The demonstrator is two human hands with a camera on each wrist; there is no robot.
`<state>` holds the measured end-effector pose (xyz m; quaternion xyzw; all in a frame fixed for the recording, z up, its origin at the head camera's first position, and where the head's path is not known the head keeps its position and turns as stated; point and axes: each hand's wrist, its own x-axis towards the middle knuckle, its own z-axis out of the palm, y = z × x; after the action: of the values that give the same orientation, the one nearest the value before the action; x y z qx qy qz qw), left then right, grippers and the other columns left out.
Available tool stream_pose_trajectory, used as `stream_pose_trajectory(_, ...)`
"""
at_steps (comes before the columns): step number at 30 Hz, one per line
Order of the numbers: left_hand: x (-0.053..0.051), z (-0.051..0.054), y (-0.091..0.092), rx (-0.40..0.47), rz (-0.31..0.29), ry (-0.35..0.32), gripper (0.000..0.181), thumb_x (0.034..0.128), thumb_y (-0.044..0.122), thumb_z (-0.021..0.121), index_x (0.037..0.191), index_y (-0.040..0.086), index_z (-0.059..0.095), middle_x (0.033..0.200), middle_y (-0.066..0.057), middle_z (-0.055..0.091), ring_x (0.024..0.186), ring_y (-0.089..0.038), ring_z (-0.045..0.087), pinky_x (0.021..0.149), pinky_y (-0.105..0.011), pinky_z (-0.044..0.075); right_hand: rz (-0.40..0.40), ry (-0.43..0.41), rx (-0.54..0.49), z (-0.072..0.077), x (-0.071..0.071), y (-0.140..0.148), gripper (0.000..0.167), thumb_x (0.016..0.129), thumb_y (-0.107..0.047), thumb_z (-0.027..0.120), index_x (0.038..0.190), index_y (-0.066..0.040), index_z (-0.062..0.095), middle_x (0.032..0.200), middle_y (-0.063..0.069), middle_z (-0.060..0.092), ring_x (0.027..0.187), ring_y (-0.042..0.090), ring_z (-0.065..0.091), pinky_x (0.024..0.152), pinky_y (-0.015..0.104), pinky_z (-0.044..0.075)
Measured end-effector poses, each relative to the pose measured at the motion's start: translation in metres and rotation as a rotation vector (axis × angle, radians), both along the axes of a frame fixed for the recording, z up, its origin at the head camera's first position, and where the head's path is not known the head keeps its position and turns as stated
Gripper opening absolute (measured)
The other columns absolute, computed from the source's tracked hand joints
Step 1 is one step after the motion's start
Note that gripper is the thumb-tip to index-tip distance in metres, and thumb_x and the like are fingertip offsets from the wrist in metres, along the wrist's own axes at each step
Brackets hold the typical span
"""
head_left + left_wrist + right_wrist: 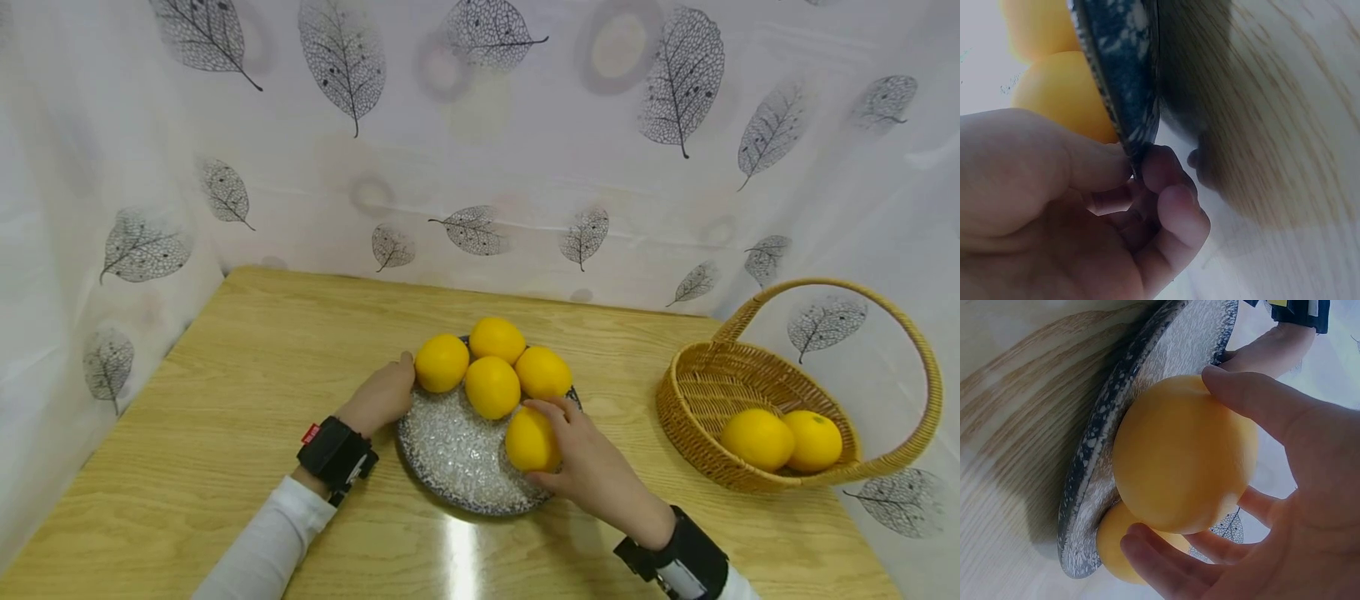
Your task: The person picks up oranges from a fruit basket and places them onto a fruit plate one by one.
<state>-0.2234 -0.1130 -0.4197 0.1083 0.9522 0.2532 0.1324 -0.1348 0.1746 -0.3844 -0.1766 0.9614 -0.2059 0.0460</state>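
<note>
A speckled grey plate [457, 462] with a dark rim lies on the table and bears several yellow-orange oranges [492, 388]. At the plate's left edge, my left hand [381, 395] pinches the rim; the left wrist view shows the thumb [1100, 165] above it and fingertips [1163, 169] beneath. My right hand [592, 467] has thumb and fingers around one orange [1182, 453] at the plate's right side. That orange is over the plate's surface; whether it touches the plate I cannot tell. Another orange [1119, 540] shows behind it in the right wrist view.
To the right, a wicker basket [693, 417] with a tall arched handle [911, 350] holds two oranges [757, 439]. The wooden table [300, 333] ends at a leaf-patterned curtain [480, 150] behind and at the sides.
</note>
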Motion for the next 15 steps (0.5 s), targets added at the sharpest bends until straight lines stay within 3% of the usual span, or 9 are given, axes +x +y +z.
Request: stream_pose_trajectory(15,0.0002,0.0023,0.0006,-0.009,0.004,-0.002,0.058,0.0906,-0.011,0.049,0.145,-0.019,0.033,0.131,-0.037,0.059,0.118,-0.041,0.063,0.102,-0.052,0.052,0.012,0.018,0.001,-0.0044,-0.0005,0.0006,0.084,0.075,-0.022,0.09,0.147,-0.016,0.047,0.146,0.013,0.046,0.128,0.032,0.056,0.101,0.052,0.053)
